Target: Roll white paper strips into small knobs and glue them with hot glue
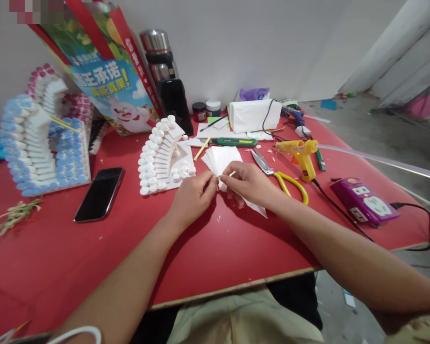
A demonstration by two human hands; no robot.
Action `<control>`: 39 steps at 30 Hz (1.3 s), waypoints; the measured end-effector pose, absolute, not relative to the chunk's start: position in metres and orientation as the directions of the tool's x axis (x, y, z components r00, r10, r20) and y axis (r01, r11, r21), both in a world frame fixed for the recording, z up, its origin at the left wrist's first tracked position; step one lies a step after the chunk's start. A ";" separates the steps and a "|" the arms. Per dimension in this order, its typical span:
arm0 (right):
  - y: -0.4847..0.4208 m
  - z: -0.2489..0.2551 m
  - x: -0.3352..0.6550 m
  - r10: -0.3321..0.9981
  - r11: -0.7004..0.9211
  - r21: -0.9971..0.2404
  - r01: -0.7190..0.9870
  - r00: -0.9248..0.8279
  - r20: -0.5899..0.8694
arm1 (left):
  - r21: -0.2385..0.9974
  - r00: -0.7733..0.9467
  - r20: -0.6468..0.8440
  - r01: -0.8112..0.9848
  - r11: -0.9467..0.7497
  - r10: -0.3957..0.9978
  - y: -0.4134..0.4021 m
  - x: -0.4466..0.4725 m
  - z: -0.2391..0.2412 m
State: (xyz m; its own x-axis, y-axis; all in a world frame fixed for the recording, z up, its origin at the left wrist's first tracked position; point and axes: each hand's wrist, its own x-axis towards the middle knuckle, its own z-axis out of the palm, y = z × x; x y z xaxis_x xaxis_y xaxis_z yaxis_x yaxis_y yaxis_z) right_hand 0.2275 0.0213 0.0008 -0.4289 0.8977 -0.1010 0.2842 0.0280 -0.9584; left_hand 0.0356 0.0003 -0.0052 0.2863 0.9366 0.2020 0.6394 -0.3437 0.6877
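Observation:
My left hand (197, 193) and my right hand (249, 182) meet fingertip to fingertip near the middle of the table, both closed in a pinch. Between them shows a tiny white piece (218, 177), mostly hidden by the fingers. Under and behind the hands lies a fanned stack of white paper sheets (225, 155). A white curved staircase model (161, 160) edged with small white balls stands just left, with several loose balls on its base. Scissors with yellow handles (281, 179) lie open to the right of my right hand.
Rightward are a yellow glue gun (303, 155) with a clear stick and a purple power socket (363, 200) with cords. A green utility knife (236, 142) lies behind the paper. A phone (99, 193), blue-edged model (39, 153), bag (111, 91) and thermos (156, 42) stand leftward.

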 end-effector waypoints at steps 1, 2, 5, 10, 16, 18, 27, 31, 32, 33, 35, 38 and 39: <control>0.021 0.000 0.228 0.904 0.048 -0.958 0.282 -0.420 -0.078 | 0.666 0.293 0.220 0.652 -0.363 0.931 0.000 0.036 -0.006; 0.020 0.000 0.228 0.911 0.065 -0.957 0.282 -0.408 -0.059 | 0.636 0.308 0.238 0.668 -0.387 0.921 0.000 0.036 -0.006; 0.018 0.001 0.225 0.923 0.069 -0.966 0.248 -0.383 -0.033 | 0.505 0.361 0.301 0.725 -0.468 0.883 -0.001 0.038 -0.008; 0.015 0.004 0.221 0.917 -0.038 -0.993 0.112 -0.392 -0.079 | 0.271 0.421 0.358 0.807 -0.524 0.834 -0.003 0.040 -0.013; 0.017 0.007 0.224 0.911 -0.119 -0.992 0.033 -0.394 -0.122 | 0.078 0.488 0.386 0.829 -0.554 0.783 -0.003 0.039 -0.017; 0.018 0.009 0.225 0.910 -0.146 -0.989 0.013 -0.390 -0.140 | 0.045 0.507 0.404 0.820 -0.570 0.761 -0.003 0.038 -0.015; 0.020 0.002 0.227 0.880 -0.330 -0.931 -0.159 -0.408 -0.242 | 0.126 0.513 0.430 0.780 -0.612 0.743 -0.004 0.040 -0.011; 0.017 0.005 0.224 0.930 -0.217 -0.965 -0.144 -0.332 -0.159 | 0.359 0.441 0.431 0.717 -0.598 0.787 -0.008 0.042 -0.007; 0.017 0.006 0.224 0.942 -0.177 -0.976 -0.126 -0.309 -0.131 | 0.433 0.416 0.436 0.681 -0.591 0.798 -0.009 0.042 -0.005; 0.016 0.008 0.223 0.952 -0.136 -0.985 -0.103 -0.290 -0.101 | 0.504 0.385 0.443 0.640 -0.580 0.810 -0.009 0.043 -0.003; 0.016 0.011 0.222 0.960 -0.073 -0.996 -0.050 -0.276 -0.056 | 0.623 0.308 0.451 0.564 -0.542 0.838 -0.011 0.045 0.001; 0.016 0.013 0.221 0.957 -0.020 -1.000 -0.002 -0.289 -0.019 | 0.751 0.196 0.400 0.491 -0.443 0.895 -0.011 0.048 0.004; 0.016 0.013 0.222 0.956 -0.005 -1.000 0.004 -0.295 -0.006 | 0.796 0.167 0.358 0.459 -0.394 0.919 -0.011 0.048 0.004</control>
State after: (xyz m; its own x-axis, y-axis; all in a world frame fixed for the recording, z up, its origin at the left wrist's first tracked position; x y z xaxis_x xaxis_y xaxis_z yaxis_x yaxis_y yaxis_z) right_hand 0.2216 0.0162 0.0132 -0.2947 0.9556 -0.0058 0.0043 -0.0048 -1.0000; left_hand 0.0484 -0.0112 0.0042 0.1675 0.9185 0.3581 0.4594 -0.3941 0.7960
